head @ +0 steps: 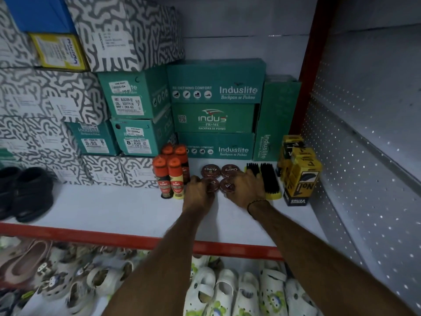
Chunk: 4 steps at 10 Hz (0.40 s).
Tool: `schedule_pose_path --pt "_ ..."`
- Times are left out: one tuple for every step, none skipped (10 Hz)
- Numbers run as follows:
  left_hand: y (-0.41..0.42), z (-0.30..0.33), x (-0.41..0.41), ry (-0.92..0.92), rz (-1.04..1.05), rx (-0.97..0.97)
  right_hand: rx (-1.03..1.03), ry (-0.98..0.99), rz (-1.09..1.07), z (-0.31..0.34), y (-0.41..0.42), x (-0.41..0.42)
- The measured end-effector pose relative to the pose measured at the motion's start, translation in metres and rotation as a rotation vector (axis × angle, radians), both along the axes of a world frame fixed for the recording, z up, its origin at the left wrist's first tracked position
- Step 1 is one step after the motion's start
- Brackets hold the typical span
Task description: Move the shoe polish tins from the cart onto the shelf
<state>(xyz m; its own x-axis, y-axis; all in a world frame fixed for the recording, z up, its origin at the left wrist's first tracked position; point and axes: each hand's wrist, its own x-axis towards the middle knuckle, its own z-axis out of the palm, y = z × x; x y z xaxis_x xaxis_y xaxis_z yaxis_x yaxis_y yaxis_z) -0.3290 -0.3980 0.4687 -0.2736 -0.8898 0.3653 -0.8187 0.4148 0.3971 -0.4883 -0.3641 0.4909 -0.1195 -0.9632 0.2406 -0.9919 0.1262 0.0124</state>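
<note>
Several round dark-red Cherry shoe polish tins lie flat on the white shelf (118,208), in two rows. The back left tin (210,170) and back right tin (230,170) lie bare with their labels showing. My left hand (198,193) rests over the front left tin (211,184), fingers curled on its rim. My right hand (245,187) covers the right side of the front right tin (227,185), fingers around its edge. Both front tins sit on the shelf surface. The cart is out of view.
Kiwi liquid polish bottles (172,176) stand just left of the tins. Black shoe brushes (267,179) and yellow boxes (300,176) lie to the right. Green Induslite shoe boxes (216,110) are stacked behind. Black shoes (25,192) sit far left. White clogs (227,293) fill the level below.
</note>
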Motion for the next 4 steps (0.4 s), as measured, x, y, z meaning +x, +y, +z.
schedule_pose_path --pt "-0.002 -0.001 -0.004 -0.009 0.010 0.005 0.000 0.012 -0.003 0.002 0.002 0.001" --pt "-0.004 -0.010 -0.003 -0.036 0.032 0.028 0.019 -0.012 0.002 0.001 0.011 0.002" --pt "-0.001 -0.006 -0.004 -0.037 0.013 0.003 -0.025 -0.072 0.032 0.009 0.021 0.003" --pt "0.014 0.024 -0.004 0.031 -0.060 -0.027 -0.114 -0.154 0.003 0.034 0.029 0.003"
